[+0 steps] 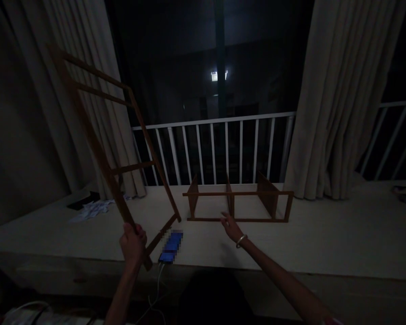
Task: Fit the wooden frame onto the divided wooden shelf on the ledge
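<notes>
Head view, dim room at night, looking down over a pale ledge [325,243] below a window. Left hand [132,241] closed in a fist around the lower rail of a tall brown wooden ladder-like frame [101,155], holding it tilted, top leaning left toward the beige curtain [98,113], bottom corners resting on the ledge. Right hand [230,227] open, fingers spread and stretched forward, a silver bangle [241,240] on the wrist, fingertips just in front of the low brown wooden shelf frame [238,203]; contact with it cannot be told. Shelf frame lying on its long side on the ledge, three upright dividers between two long rails, near the white metal railing [216,149] behind. Phone with a lit blue screen [171,247] flat on the ledge, just beside the foot of the tilted frame, a white cable [157,289] hanging from it over the edge. Crumpled white paper [93,208] further left on the ledge, near the curtain hem. Second beige curtain [338,99] hanging at right, hem on the ledge beside the shelf frame
</notes>
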`<state>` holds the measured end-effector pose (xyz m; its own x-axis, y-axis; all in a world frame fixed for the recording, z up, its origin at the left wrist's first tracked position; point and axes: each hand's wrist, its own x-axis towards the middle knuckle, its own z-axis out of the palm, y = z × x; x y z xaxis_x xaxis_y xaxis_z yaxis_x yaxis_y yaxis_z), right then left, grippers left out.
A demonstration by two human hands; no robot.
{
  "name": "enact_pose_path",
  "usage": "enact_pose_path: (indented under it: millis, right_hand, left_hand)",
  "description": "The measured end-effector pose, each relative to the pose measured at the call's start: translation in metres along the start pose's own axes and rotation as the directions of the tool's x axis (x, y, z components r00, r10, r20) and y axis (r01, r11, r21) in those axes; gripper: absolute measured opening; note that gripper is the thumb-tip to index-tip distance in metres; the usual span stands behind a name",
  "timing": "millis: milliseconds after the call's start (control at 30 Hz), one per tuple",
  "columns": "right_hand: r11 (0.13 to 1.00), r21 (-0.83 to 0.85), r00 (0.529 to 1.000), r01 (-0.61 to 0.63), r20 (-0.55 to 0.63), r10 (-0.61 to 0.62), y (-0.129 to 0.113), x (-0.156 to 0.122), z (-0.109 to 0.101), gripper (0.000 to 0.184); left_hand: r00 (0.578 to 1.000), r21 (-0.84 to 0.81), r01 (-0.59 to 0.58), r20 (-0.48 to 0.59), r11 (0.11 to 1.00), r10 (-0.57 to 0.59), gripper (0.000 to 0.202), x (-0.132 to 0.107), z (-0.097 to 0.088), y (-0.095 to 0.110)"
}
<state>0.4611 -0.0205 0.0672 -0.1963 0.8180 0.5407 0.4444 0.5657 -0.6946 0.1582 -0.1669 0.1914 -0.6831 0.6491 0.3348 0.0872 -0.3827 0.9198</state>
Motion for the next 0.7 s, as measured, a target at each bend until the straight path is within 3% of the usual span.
enact_pose_path:
  millis: [133, 267, 400, 433, 567, 700]
  right_hand:
    - [0.984, 0.15, 0.995, 0.1, 0.016, -0.103, -0.082, 0.053, -0.021, 0.043]
    - [0.976, 0.146, 0.987, 0.163, -0.019, -0.162, -0.129, 0.089, -0.032, 0.048]
    - [0.947, 0.316, 0.997, -0.056, 0.071, 0.035, -0.131, 0.101, -0.044, 0.05]
    - [0.945, 0.319, 0.997, -0.079, 0.042, 0.069, -0.127, 0.1, -0.05, 0.05]
    - [0.973, 0.232, 0.972, -0.018, -0.222, 0.071, -0.106, 0.086, -0.082, 0.043]
    - [0.972, 0.235, 0.988, -0.001, -0.149, 0.037, -0.096, 0.073, -0.125, 0.043]
  left_hand:
    - [0.984, -0.217, 0.111, 0.163, 0.97, -0.076, 0.042, -0.046, 0.015, 0.005]
    - [0.917, -0.277, 0.334, 0.315, 0.901, -0.243, 0.045, -0.099, 0.034, -0.008]
    - [0.833, -0.277, 0.493, 0.422, 0.825, -0.357, 0.046, -0.15, 0.05, -0.041]
    - [0.811, -0.284, 0.524, 0.453, 0.803, -0.37, 0.046, -0.16, 0.054, -0.05]
    - [0.753, -0.271, 0.564, 0.556, 0.78, -0.352, 0.045, -0.19, 0.072, -0.08]
    - [0.69, -0.243, 0.566, 0.663, 0.788, -0.291, 0.046, -0.202, 0.1, -0.099]
